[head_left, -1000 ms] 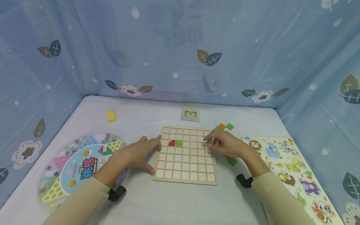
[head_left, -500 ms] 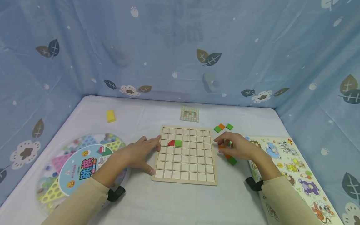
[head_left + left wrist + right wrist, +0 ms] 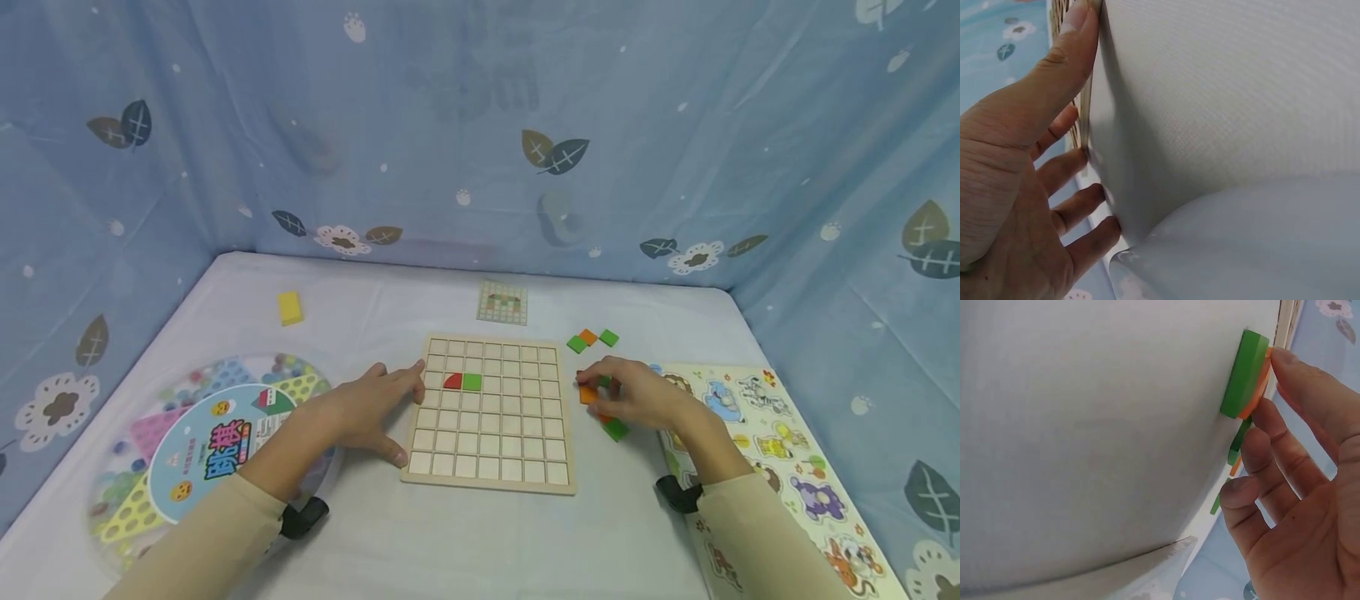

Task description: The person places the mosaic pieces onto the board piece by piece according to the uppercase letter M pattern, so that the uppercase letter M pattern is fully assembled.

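Note:
The wooden grid board (image 3: 491,487) lies flat in the middle of the table in the head view. A red quarter-round tile (image 3: 453,382) and a green square tile (image 3: 472,382) sit side by side in its cells. My left hand (image 3: 367,417) rests along the board's left edge, fingers spread and thumb at the lower left corner. To the right of the board, my right hand (image 3: 637,396) is over a group of loose tiles, fingers loosely bent. Under its fingertips are an orange tile (image 3: 588,394) and a green tile (image 3: 1247,375); the hand partly hides this group.
Behind the board lies a small pattern card (image 3: 502,303). More green and orange tiles (image 3: 577,343) lie beyond my right hand. A yellow block (image 3: 290,308) is at the back left. A round marble game (image 3: 202,450) sits left, an animal puzzle board (image 3: 802,467) right.
My right hand has moved right, from over the board's right side to the loose tiles beside it. The left hand stays at the board's left edge. The head view has shifted slightly.

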Tool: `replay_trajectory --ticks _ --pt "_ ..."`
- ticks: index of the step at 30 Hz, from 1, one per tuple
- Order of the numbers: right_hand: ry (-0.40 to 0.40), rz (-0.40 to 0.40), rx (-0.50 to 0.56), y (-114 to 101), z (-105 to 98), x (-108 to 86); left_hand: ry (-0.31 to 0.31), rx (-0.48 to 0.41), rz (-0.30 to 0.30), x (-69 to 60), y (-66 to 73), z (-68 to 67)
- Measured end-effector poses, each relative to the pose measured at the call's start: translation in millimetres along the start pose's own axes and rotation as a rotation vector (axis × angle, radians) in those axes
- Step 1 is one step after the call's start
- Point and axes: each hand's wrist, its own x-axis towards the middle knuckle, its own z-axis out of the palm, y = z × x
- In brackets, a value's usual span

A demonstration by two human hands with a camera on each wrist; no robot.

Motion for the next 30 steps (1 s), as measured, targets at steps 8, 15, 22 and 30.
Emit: replay_trajectory --ticks 8,15,22,30 --pt "0.026 0.026 -0.034 -4.3 2.7 2.6 -0.002 0.008 -0.007 0.5 0.0 -1.4" --pt "0.027 0.066 -0.048 -5.6 3.5 4.1 -0.003 0.009 -0.002 0.8 0.6 -1.9" --pt "0.024 0.112 -0.055 -5.6 3.7 3.3 0.0 0.009 -0.002 1.8 1.5 -2.8" --pt "0.041 0.061 0.089 -5.5 0.7 -0.9 -0.012 -0.003 -0.015 1.0 0.2 -1.5"
